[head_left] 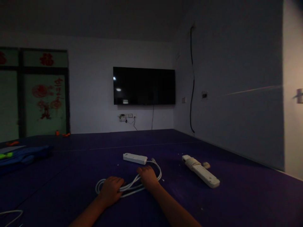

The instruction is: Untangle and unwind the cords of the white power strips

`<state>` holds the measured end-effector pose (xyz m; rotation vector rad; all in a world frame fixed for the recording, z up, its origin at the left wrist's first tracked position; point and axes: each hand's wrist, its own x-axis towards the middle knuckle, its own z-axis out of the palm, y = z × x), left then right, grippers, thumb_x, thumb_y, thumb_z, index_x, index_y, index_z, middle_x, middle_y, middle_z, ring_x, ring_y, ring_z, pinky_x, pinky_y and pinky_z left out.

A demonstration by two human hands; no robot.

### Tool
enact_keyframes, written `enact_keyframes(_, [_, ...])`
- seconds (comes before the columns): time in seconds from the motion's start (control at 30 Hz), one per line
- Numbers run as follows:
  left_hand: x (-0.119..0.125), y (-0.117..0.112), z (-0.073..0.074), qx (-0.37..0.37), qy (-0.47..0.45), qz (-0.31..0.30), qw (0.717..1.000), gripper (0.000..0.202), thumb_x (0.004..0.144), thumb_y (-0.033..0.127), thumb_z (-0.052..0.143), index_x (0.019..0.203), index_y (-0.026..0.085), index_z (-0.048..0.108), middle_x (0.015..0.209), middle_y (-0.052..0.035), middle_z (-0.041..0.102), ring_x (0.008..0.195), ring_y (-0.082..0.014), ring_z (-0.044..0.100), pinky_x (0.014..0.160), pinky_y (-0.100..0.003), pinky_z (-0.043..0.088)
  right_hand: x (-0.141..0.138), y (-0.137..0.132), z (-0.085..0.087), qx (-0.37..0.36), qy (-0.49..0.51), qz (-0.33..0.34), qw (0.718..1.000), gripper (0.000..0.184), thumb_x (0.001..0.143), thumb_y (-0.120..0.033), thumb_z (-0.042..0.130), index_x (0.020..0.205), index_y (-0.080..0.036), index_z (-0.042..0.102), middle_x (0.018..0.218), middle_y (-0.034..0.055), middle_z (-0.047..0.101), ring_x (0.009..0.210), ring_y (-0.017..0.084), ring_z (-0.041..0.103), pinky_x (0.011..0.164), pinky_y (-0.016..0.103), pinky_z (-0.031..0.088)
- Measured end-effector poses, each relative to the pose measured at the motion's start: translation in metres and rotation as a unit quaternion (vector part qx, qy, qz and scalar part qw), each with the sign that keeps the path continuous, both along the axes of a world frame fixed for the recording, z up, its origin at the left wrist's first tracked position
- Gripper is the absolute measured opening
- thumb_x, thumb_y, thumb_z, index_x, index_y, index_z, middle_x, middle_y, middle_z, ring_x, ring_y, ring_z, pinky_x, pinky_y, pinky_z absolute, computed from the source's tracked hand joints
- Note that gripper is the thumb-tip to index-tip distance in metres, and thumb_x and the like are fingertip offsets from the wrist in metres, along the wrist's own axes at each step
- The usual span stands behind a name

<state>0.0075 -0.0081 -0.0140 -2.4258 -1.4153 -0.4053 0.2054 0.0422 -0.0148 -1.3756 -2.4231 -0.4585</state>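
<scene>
A white cable [132, 188] lies in long loops on the purple surface [82, 164]. My left hand [110, 190] is closed around the left part of the loops, with a rounded end of cable showing past it. Farther right, my right hand [148, 177] grips the same bundle near its other bend, fingers curled over the strands. Just beyond my right hand rests a white power strip [134, 158], with the cable running from its right end. Both palms and the strands under them are hidden.
To the right lies a second power strip [205, 175] with its cord wrapped around one end. Blue cloth [28, 156] sits at the left. Another white cable [11, 212] shows at the lower left. A television [144, 86] hangs on the far wall; a side wall [236, 126] bounds the right.
</scene>
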Motion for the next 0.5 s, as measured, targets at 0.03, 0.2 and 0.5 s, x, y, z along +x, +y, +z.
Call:
enact_keyframes(0.03, [0.0000,0.0003,-0.0001,0.001,-0.001,0.000,1.000,0.011,0.074,0.017,0.046,0.080,0.020,0.055,0.085,-0.0033,0.064,0.082,-0.0193,0.056,0.074,-0.031,0.037,0.0001,-0.0001,0.0002,0.001,0.000,0.001,1.000,0.023,0.077,-0.010,0.039,0.094,-0.016,0.054,0.086,0.0085,0.063,0.082,0.020,0.057,0.073,0.032,0.036])
enact_keyframes(0.2, [0.0003,0.0010,-0.0011,-0.002,0.003,0.010,1.000,0.013,0.072,0.016,0.047,0.080,0.020,0.055,0.083,-0.0028,0.064,0.080,-0.0191,0.055,0.073,-0.031,0.037,0.0003,-0.0004,0.0009,-0.002,-0.001,0.000,1.000,0.023,0.075,-0.010,0.041,0.093,-0.016,0.053,0.086,0.0083,0.063,0.082,0.020,0.057,0.073,0.032,0.035])
enact_keyframes(0.5, [0.0015,-0.0002,0.0010,0.009,0.007,0.006,1.000,0.012,0.074,0.017,0.044,0.080,0.020,0.055,0.083,-0.0032,0.063,0.079,-0.0189,0.055,0.070,-0.030,0.038,-0.0002,-0.0011,0.0017,-0.006,-0.008,0.003,1.000,0.023,0.076,-0.010,0.039,0.093,-0.016,0.054,0.086,0.0090,0.063,0.082,0.020,0.057,0.073,0.031,0.035])
